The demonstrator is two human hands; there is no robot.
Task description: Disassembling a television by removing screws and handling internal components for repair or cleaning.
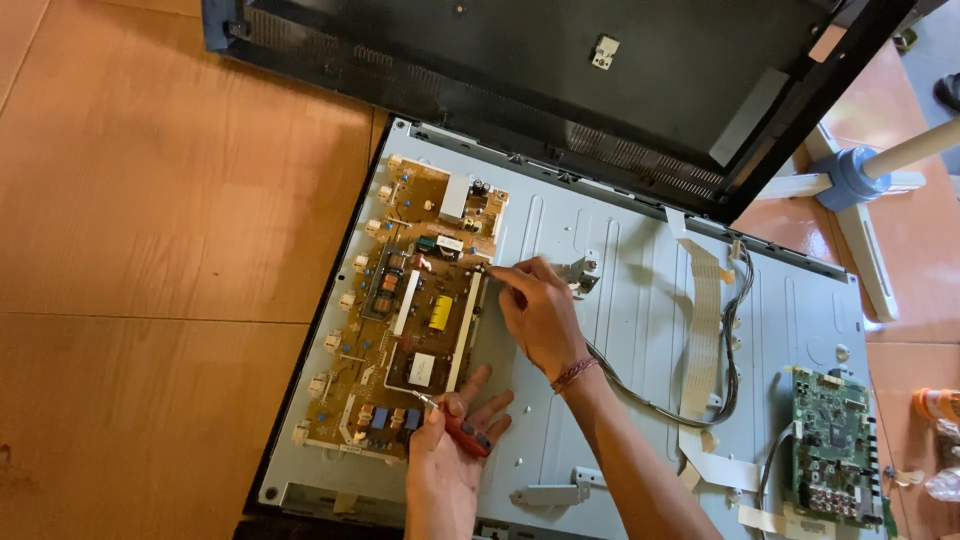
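Holding the red-handled screwdriver [462, 430] clamped in my left grip [450, 455], tip on the tan power board [405, 315] lying in the metal chassis [620, 290], I pinch my right grip [535, 310] together at the board's edge, keeping pressure straight and gentle.

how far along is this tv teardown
Done: the black back cover is off and lies above the metal chassis, so the boards are exposed. In hand: the left hand holds a red-handled screwdriver at the brown power board, and the right hand pinches at that board's right edge. Left: the power board and the green board both sit in place, cables attached.
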